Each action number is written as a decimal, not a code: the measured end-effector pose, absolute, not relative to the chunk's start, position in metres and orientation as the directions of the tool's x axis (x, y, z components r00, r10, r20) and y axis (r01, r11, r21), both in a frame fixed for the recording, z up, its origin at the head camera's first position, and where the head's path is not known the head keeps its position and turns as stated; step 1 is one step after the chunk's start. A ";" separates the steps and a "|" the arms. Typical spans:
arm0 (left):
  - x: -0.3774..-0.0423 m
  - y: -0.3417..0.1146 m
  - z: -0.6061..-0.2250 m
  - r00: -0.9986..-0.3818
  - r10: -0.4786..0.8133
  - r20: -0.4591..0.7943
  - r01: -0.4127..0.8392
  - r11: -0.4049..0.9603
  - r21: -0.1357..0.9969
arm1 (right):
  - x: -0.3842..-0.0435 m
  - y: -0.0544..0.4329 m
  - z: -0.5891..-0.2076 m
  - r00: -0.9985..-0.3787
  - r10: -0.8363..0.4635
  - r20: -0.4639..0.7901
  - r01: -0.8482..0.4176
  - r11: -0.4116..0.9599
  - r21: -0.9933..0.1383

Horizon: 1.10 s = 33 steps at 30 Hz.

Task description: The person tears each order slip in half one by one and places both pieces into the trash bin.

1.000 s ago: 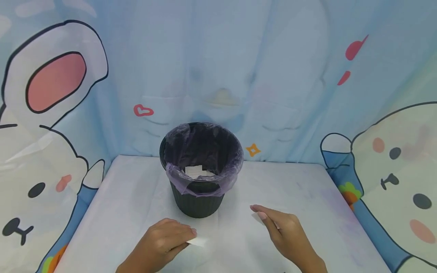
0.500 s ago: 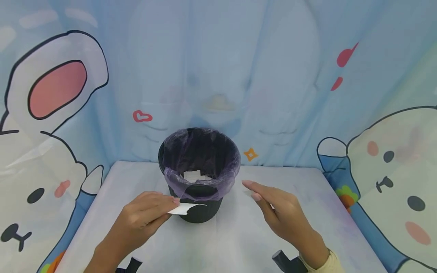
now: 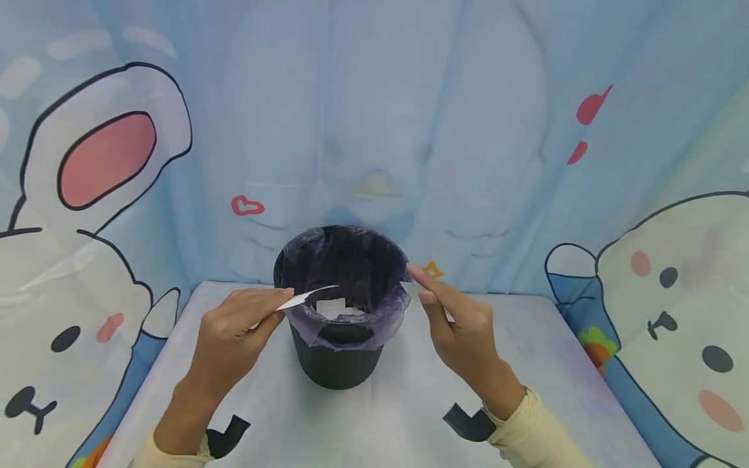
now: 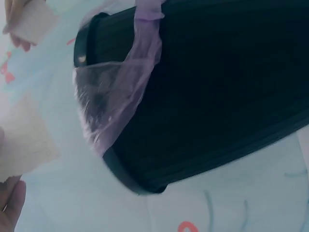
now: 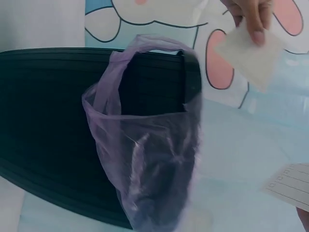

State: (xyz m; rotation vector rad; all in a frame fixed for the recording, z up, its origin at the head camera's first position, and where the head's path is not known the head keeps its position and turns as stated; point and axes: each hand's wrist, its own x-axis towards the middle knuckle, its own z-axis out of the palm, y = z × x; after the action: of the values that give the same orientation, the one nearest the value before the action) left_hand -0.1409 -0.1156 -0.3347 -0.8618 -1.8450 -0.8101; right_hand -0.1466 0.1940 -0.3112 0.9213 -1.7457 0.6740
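Observation:
In the head view my left hand [image 3: 234, 335] pinches a torn piece of white paper [image 3: 305, 298] between thumb and fingers, at the left side of the bin's rim. My right hand [image 3: 459, 325] pinches another piece of paper [image 3: 411, 290] at the right side of the rim. Ruled lines and small round marks show on the right hand's paper [image 5: 293, 185] in the right wrist view. Between the hands stands a black bin [image 3: 336, 367], upright, lined with a thin purple plastic bag [image 3: 391, 318] folded over its rim. Several white paper pieces [image 3: 331, 308] lie inside it.
A white cloth covers the table [image 3: 409, 416]. Close behind the bin hangs a blue curtain [image 3: 374, 130] with printed cartoon rabbits, which also lines both sides. Black straps [image 3: 470, 422] stick out from both wrists beside the cream sleeves [image 3: 532, 432].
Both hands have risen from low over the table to the height of the bin's rim, each carrying its paper. The forearms and sleeves have come into view, and the head view has shifted slightly.

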 end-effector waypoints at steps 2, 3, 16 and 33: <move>-0.146 -0.112 -0.335 -0.341 0.201 0.918 0.805 0.566 0.174 | -0.154 0.187 -0.313 -0.200 -0.249 0.948 -0.837 0.546 -0.034; -0.149 -0.111 -0.335 -0.344 0.190 0.919 0.800 0.571 0.182 | -0.157 0.184 -0.315 -0.209 -0.241 0.948 -0.840 0.541 -0.047; -0.177 -0.080 -0.346 -0.458 0.170 0.872 0.760 0.585 0.285 | -0.193 0.159 -0.343 -0.407 -0.272 0.872 -0.822 0.525 -0.220; -0.175 -0.078 -0.353 -0.775 0.281 0.566 0.570 0.699 0.433 | -0.193 0.167 -0.350 -0.791 -0.386 0.476 -0.575 0.735 -0.360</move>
State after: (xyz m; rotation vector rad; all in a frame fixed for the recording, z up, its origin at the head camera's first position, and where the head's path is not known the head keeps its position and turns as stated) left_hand -0.1752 -0.0776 -0.3531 -0.6549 -2.4442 -0.8395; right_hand -0.1932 0.1672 -0.3496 0.7410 -2.5663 0.7075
